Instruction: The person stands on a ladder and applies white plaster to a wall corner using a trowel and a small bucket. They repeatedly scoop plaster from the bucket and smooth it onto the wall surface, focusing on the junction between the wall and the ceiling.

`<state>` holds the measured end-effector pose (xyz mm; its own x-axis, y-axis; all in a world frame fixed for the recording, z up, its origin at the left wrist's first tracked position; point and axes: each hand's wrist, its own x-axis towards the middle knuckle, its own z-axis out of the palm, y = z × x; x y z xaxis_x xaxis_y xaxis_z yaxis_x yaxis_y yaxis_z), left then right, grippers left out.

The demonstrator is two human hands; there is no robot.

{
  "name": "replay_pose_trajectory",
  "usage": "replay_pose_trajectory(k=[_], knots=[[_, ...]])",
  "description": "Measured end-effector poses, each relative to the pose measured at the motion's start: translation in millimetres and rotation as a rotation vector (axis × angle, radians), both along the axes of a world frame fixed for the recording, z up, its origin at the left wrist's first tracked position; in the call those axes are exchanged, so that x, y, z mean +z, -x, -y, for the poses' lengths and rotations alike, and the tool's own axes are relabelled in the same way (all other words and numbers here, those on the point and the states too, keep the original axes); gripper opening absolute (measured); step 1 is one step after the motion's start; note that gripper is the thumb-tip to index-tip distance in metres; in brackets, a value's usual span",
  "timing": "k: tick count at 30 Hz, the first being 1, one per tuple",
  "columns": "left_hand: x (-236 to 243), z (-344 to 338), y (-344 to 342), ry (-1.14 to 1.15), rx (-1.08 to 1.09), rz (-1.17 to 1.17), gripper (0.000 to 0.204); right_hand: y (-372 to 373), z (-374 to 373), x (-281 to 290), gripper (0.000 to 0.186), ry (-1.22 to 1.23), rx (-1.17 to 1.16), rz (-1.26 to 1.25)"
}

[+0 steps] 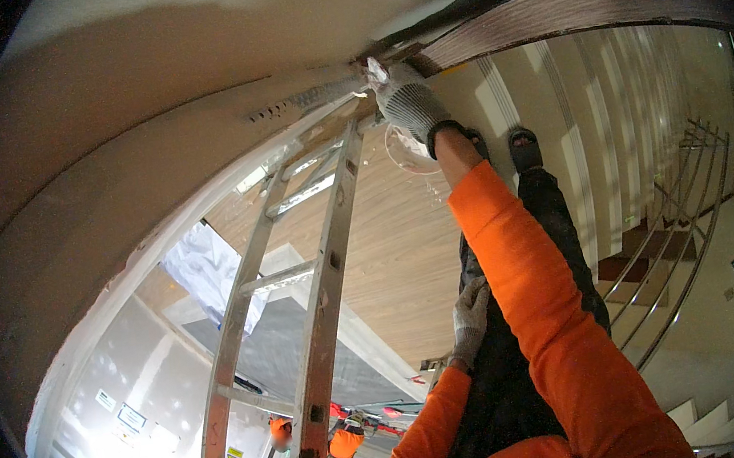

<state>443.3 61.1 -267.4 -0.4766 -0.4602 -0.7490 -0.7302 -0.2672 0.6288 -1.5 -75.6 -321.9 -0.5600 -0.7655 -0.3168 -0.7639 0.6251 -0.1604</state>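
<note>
My right hand (412, 108), in a grey knit glove, reaches up to the wall joint with fingers closed, white material (375, 72) at their tips; what it holds is unclear. Below it a round container with white material (406, 153) is partly hidden. My left hand (470, 316), also gloved, is low against my dark trousers (556, 236), fingers curled; anything inside is hidden. An aluminium ladder (330, 260) leans at the left of my arms. The wall (128, 84) has a patched strip beside a dark wood-look band (558, 3).
Stairs (567, 92) and curved metal railings (697, 221) are at the right, near my sandalled foot (524, 150). Below lie a wood-look floor (390, 280) and white sheeting (192, 265). Two co-workers in orange (347, 442) are at the lower left, among tools.
</note>
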Motion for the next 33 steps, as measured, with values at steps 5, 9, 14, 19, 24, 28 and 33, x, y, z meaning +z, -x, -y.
replay_pose_trajectory(k=[5,9,14,19,24,28,33], knots=[[-6.7,-3.3,-5.6,-0.085,0.037,0.010,0.023,3.5,-10.9,32.5,0.038,0.672,-0.673,0.731],[22.5,2.9,24.3,-0.091,-0.077,0.115,0.025,20.9,-37.7,72.8,0.043,0.658,-0.557,0.743],[49.6,10.7,56.7,-0.187,-0.139,0.169,0.029,40.8,-47.6,120.5,0.043,0.534,-0.517,0.781],[68.4,9.6,85.8,-0.207,-0.132,0.169,0.030,25.0,-66.1,157.3,0.031,0.784,-0.431,0.597],[37.0,10.7,42.6,-0.160,-0.252,0.221,0.033,-18.9,-87.4,193.5,0.021,1.107,-0.425,0.386],[26.4,4.3,25.9,-0.148,-0.253,0.255,0.033,-49.9,-82.9,169.4,0.034,1.160,-1.025,0.844],[23.3,-4.9,8.6,-0.170,-0.213,0.283,0.034,-105.2,-38.7,68.3,0.030,1.362,-1.351,0.995]])
